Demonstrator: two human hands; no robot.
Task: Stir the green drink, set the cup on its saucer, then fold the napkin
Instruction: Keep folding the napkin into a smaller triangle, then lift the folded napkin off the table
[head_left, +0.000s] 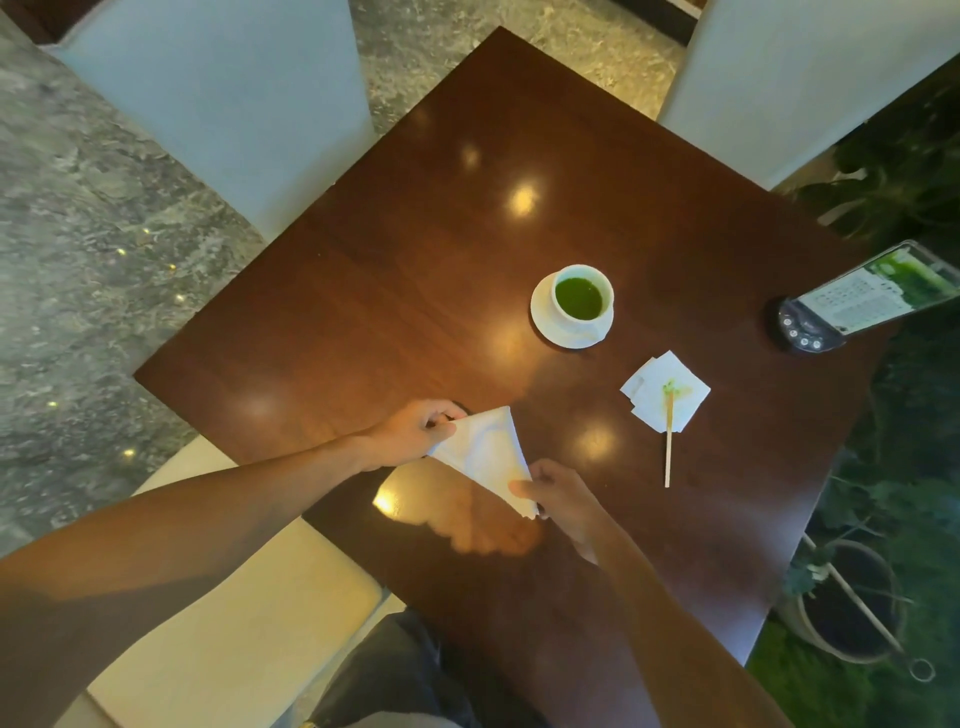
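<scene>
A white cup of green drink (580, 297) stands on its white saucer (545, 325) on the dark wooden table (415, 291). A white napkin (488, 452), folded into a triangle, is held just above the table's near edge. My left hand (410, 434) pinches its left corner and my right hand (561, 499) pinches its lower right corner. A wooden stirrer (668, 441) with a green-stained tip lies on a second white napkin (667, 389) to the right of my hands.
A phone on a round stand (857, 301) sits at the table's right edge. Two pale chairs (234, 104) (800, 78) stand at the far sides, and a cushioned seat (208, 623) is under my left arm. A potted plant (852, 603) stands right of the table.
</scene>
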